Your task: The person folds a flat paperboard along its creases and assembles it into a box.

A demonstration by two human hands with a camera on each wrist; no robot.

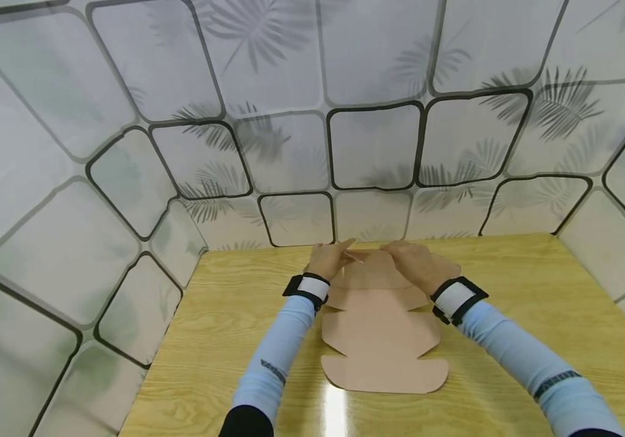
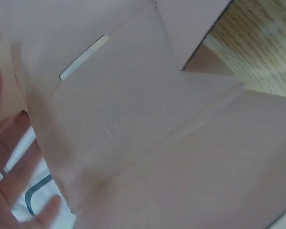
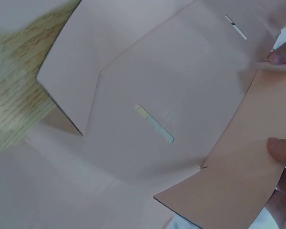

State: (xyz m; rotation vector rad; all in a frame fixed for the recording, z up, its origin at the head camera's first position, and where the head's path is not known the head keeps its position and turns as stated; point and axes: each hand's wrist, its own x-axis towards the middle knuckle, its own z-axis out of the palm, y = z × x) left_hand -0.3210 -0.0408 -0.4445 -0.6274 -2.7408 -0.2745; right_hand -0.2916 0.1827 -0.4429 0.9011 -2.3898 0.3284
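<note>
A flat, pinkish-brown cardboard box blank (image 1: 380,328) with side flaps and crease lines lies lengthwise on the table. Both hands are at its far end. My left hand (image 1: 327,261) holds the far left part; in the left wrist view its fingers (image 2: 19,176) reach behind the edge and a dim thumb lies over a small panel. With my right hand (image 1: 422,266) I pinch a raised end flap (image 3: 248,124), thumb in front and fingers behind it. Narrow slots (image 3: 155,124) are cut through the board along a crease. Some side flaps (image 2: 195,28) stand up at an angle.
The blank rests on a wood-grain table (image 1: 225,321). A pale curtain or sheet (image 1: 285,152) with dark rounded squares and leaf prints rises close behind the table's far edge and along both sides.
</note>
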